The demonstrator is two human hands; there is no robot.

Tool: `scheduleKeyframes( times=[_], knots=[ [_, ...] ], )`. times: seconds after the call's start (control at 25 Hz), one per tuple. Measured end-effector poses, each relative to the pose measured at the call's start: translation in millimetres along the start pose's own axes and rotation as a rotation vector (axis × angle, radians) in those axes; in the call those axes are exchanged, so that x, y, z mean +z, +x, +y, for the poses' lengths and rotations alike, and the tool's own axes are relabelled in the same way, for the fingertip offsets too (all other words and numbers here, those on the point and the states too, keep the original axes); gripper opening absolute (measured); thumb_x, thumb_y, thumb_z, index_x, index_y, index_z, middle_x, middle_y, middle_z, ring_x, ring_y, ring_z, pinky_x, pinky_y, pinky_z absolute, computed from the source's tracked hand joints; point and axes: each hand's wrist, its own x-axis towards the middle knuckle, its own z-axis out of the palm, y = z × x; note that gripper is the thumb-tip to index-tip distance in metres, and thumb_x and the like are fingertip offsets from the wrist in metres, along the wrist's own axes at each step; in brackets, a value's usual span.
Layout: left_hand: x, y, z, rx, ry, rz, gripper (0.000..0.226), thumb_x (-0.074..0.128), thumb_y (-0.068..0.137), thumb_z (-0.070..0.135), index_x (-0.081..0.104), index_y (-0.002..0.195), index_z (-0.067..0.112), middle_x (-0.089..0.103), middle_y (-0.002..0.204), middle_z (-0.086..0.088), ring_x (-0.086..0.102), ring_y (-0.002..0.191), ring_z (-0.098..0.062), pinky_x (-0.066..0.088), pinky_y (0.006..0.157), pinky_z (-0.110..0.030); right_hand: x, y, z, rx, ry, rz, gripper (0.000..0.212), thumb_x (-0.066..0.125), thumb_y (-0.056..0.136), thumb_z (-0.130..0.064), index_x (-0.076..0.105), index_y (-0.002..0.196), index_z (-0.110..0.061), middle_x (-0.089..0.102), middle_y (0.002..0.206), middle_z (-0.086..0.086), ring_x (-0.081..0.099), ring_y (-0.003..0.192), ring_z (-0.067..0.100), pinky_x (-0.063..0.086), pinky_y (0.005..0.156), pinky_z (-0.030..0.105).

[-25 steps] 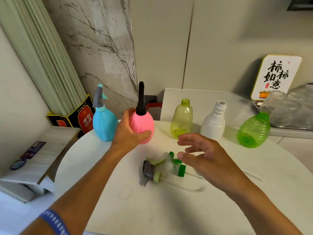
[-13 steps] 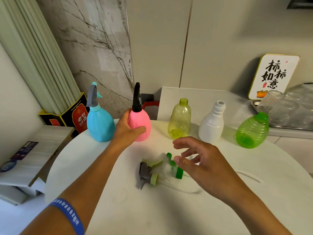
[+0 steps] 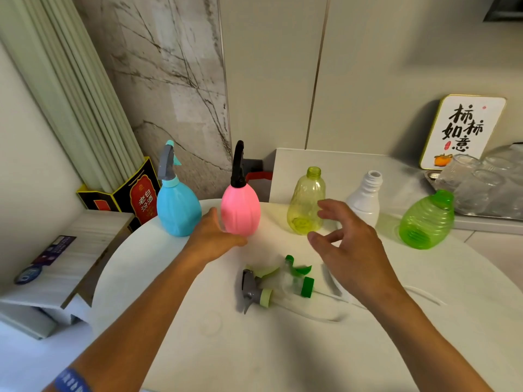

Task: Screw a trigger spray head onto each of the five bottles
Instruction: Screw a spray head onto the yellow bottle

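Five bottles stand in a row at the back of the round white table (image 3: 283, 349). The blue bottle (image 3: 177, 206) carries a grey spray head, and the pink bottle (image 3: 240, 210) carries a black one. The yellow-green bottle (image 3: 304, 205), white bottle (image 3: 365, 199) and ribbed green bottle (image 3: 427, 222) have bare necks. My left hand (image 3: 216, 237) lies relaxed at the pink bottle's base, its fingers just in front of it. Fingers spread, my right hand (image 3: 349, 244) hovers in front of the yellow-green bottle and holds nothing. Loose spray heads, one grey (image 3: 253, 292) and one green (image 3: 300, 278), lie with their tubes on the table between my arms.
A tray of upturned glasses (image 3: 486, 185) and a framed sign (image 3: 461, 131) stand on the counter at the back right. A dark printed box (image 3: 135, 196) sits behind the blue bottle. At the left, a low shelf (image 3: 70, 250) holds a leaflet.
The pink bottle now stands on the table beside the blue one, and my left hand has slackened and slid down to its base. My right hand rose from the loose heads toward the yellow-green bottle.
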Motion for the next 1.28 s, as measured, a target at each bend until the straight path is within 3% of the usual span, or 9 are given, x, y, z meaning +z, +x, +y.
scheduleKeyframes(
  times=[0.16,0.36,0.64,0.76,0.84,0.92,1.04,1.16,1.28],
  knots=[
    [-20,-41,6,0.114,0.162,-0.067,0.090,0.075,0.075,0.047,0.025,0.148,0.029,0.036,0.152,0.000,0.040,0.133,-0.022,0.044,0.097,-0.036,13,21,6,0.084,0.031,0.124,0.075,0.073,0.084,-0.023,0.030,0.143,-0.039,0.050,0.142,-0.008,0.067,0.090,0.021,0.054,0.084,0.039],
    [-10,-81,46,0.533,0.011,0.020,0.079,0.074,0.077,0.040,0.029,0.142,0.045,0.042,0.143,0.014,0.044,0.113,-0.004,0.038,0.088,-0.023,42,76,3,0.162,0.129,0.221,0.097,0.079,0.078,-0.022,0.015,0.150,-0.034,0.039,0.154,0.002,0.051,0.128,0.028,0.045,0.092,0.036],
    [-16,-81,47,0.560,0.005,0.000,0.076,0.075,0.079,0.033,0.033,0.142,0.040,0.046,0.144,0.008,0.048,0.123,-0.013,0.040,0.093,-0.026,51,92,11,0.135,-0.139,0.062,0.058,0.071,0.085,-0.036,0.044,0.132,-0.016,0.053,0.131,0.009,0.056,0.113,0.033,0.045,0.090,0.039],
    [-21,-85,47,0.593,0.046,0.038,0.081,0.078,0.076,0.035,0.033,0.143,0.037,0.044,0.145,0.008,0.042,0.125,-0.011,0.035,0.093,-0.024,29,59,-9,0.031,0.071,0.196,0.055,0.078,0.078,-0.038,0.051,0.123,-0.022,0.060,0.120,-0.002,0.060,0.104,0.019,0.051,0.085,0.036],
    [-20,-89,50,0.639,0.045,-0.005,0.097,0.083,0.066,0.041,0.027,0.145,0.037,0.041,0.146,0.008,0.038,0.127,-0.012,0.036,0.095,-0.027,13,27,-29,-0.007,0.349,0.173,0.048,0.079,0.072,-0.048,0.056,0.112,-0.036,0.064,0.108,-0.020,0.063,0.078,0.001,0.055,0.062,0.025],
    [-18,-94,52,0.653,0.029,-0.085,0.104,0.087,0.057,0.048,0.025,0.141,0.040,0.046,0.136,0.011,0.046,0.119,-0.013,0.048,0.087,-0.031,5,-7,-38,0.006,0.639,0.049,0.043,0.080,0.071,-0.049,0.061,0.108,-0.039,0.068,0.107,-0.018,0.061,0.059,0.003,0.052,0.050,0.024],
    [-23,-93,45,0.637,0.178,-0.049,0.097,0.085,0.055,0.052,0.031,0.133,0.038,0.050,0.118,0.015,0.052,0.103,-0.011,0.050,0.073,-0.025,3,-29,-29,0.120,0.898,-0.111,0.042,0.076,0.079,-0.027,0.062,0.118,-0.032,0.069,0.117,-0.005,0.068,0.072,0.015,0.054,0.058,0.031],
    [-38,-87,35,0.561,0.180,0.085,0.097,0.088,0.052,0.040,0.034,0.133,0.034,0.048,0.119,0.012,0.050,0.105,-0.014,0.053,0.075,-0.031,16,-35,-16,0.113,0.474,-0.083,0.049,0.068,0.086,-0.013,0.053,0.129,-0.032,0.064,0.123,-0.007,0.065,0.090,0.020,0.053,0.073,0.034],
    [-44,-85,31,0.609,0.050,0.166,0.100,0.090,0.052,0.029,0.034,0.135,0.036,0.044,0.119,0.017,0.046,0.106,-0.009,0.047,0.073,-0.020,46,-48,-4,-0.373,-0.359,-0.143,0.050,0.060,0.087,-0.019,0.048,0.136,-0.025,0.062,0.124,-0.003,0.055,0.102,0.025,0.048,0.082,0.039]
  ],
)
